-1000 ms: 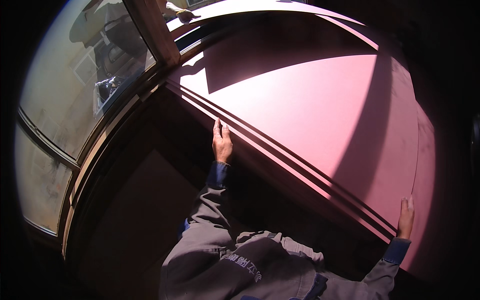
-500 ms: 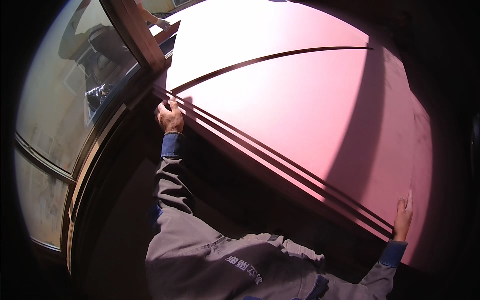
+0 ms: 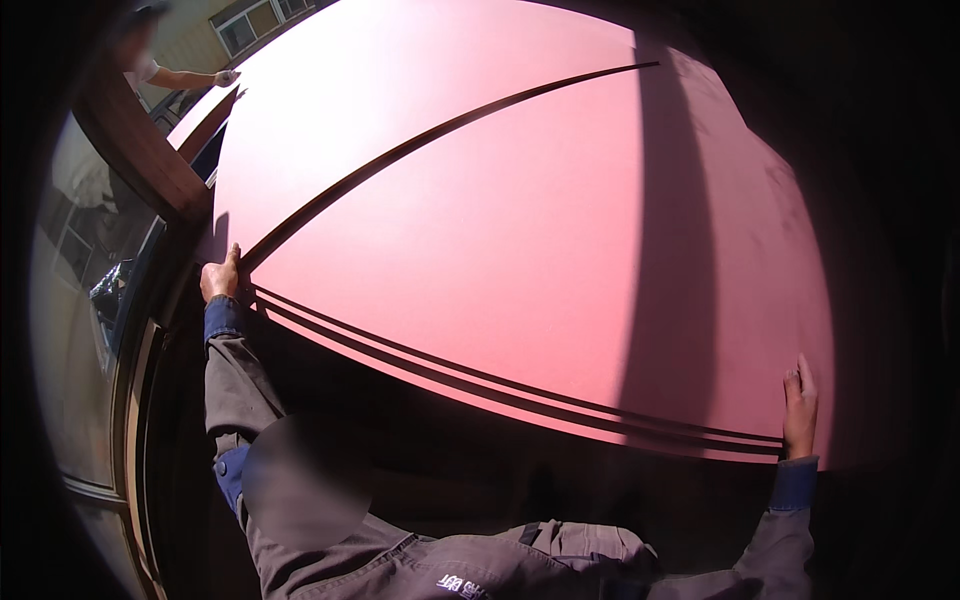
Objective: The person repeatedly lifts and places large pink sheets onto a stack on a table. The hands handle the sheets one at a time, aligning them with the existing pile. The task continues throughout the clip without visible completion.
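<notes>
A large pink panel (image 3: 480, 250) with dark lines along and across it fills the middle of the view. My left hand (image 3: 221, 278) holds its near left corner, thumb up, with the other fingers partly hidden behind the edge. At the near right corner, my right hand (image 3: 800, 410) grips the panel, its thumb and a finger pointing up along the pink surface. Most of the remaining fingers there cannot be seen. Both of my arms are spread wide across the panel's near side.
At the far left, a co-worker's gloved hand (image 3: 228, 77) is at the panel's far corner. A brown frame (image 3: 140, 140) and glass panes (image 3: 85, 330) stand close on my left. A shadow band (image 3: 675, 250) crosses the panel's right part. Below its near edge is dark.
In the view, the panel's near left corner has shifted left and down, my left hand with it. The near edge now lies more level. More of the co-worker's arm shows.
</notes>
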`<state>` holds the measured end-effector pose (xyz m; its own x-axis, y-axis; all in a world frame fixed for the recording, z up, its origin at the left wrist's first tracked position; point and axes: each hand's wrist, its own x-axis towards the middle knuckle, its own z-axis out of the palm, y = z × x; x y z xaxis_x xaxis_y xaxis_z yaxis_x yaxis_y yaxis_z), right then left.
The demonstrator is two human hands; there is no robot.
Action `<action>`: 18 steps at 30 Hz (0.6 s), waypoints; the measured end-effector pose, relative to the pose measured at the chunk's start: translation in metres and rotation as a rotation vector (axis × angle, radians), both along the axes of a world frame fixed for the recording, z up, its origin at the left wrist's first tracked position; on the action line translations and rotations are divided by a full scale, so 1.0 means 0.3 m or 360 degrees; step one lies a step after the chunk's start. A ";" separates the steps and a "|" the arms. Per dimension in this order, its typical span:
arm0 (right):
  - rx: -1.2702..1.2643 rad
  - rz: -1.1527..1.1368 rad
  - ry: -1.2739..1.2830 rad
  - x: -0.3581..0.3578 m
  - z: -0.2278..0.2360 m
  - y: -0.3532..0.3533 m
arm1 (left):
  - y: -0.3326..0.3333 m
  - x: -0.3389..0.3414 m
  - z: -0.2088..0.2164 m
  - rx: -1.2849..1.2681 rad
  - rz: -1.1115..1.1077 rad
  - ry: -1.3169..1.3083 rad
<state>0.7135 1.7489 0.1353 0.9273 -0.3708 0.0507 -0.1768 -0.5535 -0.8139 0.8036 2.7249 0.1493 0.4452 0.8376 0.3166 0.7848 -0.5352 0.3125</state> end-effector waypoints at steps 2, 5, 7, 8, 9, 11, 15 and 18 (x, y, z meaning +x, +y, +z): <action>0.0023 0.0019 -0.0063 0.001 0.011 0.009 | 0.101 -0.043 -0.041 -0.0605 -0.0286 -0.0603; -0.0082 0.0042 -0.0052 0.001 0.022 0.025 | 0.251 -0.125 -0.120 -0.0953 -0.0340 -0.0709; -0.0021 -0.0010 -0.0070 0.008 0.027 0.039 | 0.266 -0.190 -0.176 -0.1368 -0.0949 -0.1214; -0.0009 -0.0024 -0.0123 0.012 0.031 0.043 | 0.245 -0.252 -0.188 -0.1213 -0.1073 -0.1116; 0.0002 -0.0016 -0.0129 0.017 0.036 0.049 | 0.204 -0.329 -0.194 -0.1070 -0.1053 -0.0985; -0.0046 -0.0058 -0.0118 0.013 0.057 0.054 | 0.084 -0.428 -0.174 -0.0854 -0.0802 -0.0730; 0.0305 -0.0052 -0.0834 -0.107 0.112 0.098 | -0.279 -0.688 -0.124 -0.0806 -0.0857 -0.0600; 0.0837 0.0170 -0.0827 -0.344 0.125 0.203 | -0.619 -0.906 -0.068 -0.1397 -0.0835 -0.0692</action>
<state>0.6104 1.8100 0.1727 0.8646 -0.3763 0.3331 0.3357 -0.0607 -0.9400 0.5317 2.5392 0.1288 0.8052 0.5878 -0.0783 0.2571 -0.2270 0.9394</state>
